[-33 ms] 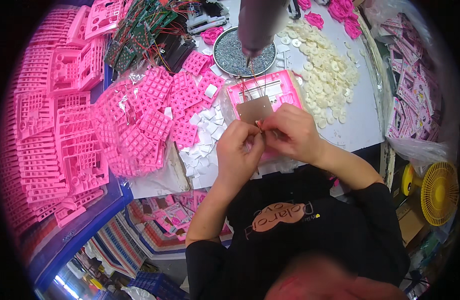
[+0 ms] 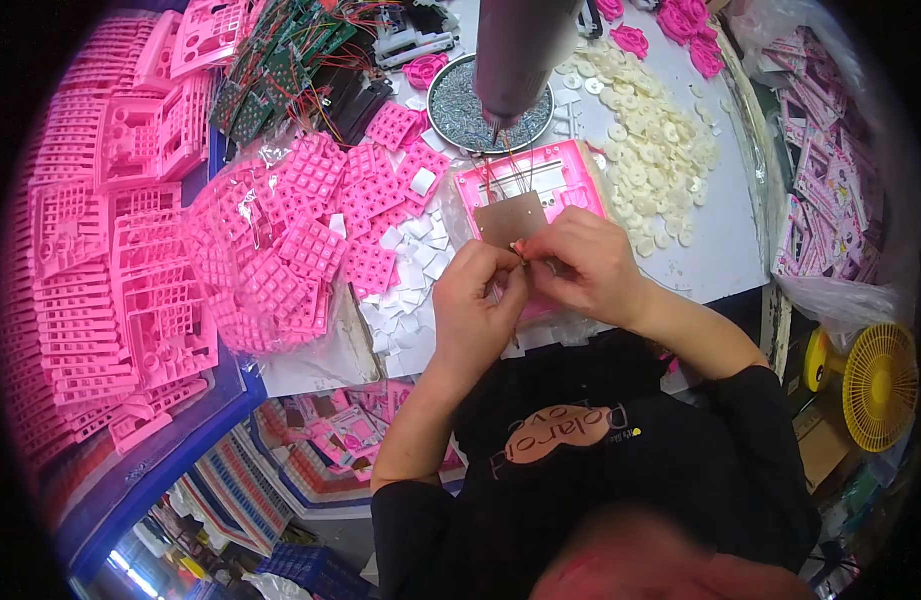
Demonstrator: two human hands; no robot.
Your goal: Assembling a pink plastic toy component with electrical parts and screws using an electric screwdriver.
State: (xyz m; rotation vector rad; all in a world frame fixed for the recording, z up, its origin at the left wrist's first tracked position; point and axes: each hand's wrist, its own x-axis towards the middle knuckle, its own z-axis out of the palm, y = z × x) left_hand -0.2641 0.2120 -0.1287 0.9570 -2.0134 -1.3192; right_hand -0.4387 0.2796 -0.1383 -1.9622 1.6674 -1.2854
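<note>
My left hand (image 2: 479, 305) and my right hand (image 2: 593, 268) meet fingertip to fingertip at the near edge of a brown circuit board (image 2: 511, 219). Both are closed in a pinch on something tiny and reddish that the fingers mostly hide; I cannot make out its kind. The board lies over an open pink plastic case (image 2: 579, 180), which has a white part inside. Thin wires (image 2: 522, 178) run from the board toward the far side of the case. Above its far edge hangs an electric screwdriver (image 2: 526, 60), pointing down and touched by neither hand.
Behind the case stands a round tray of small screws (image 2: 461, 105). Cream round parts (image 2: 661, 150) are heaped right, white paper pieces (image 2: 411, 275) and pink keypads (image 2: 311, 250) left. Green circuit boards (image 2: 271, 85), stacked pink casings (image 2: 81, 280) and a yellow fan (image 2: 881, 385) surround the table.
</note>
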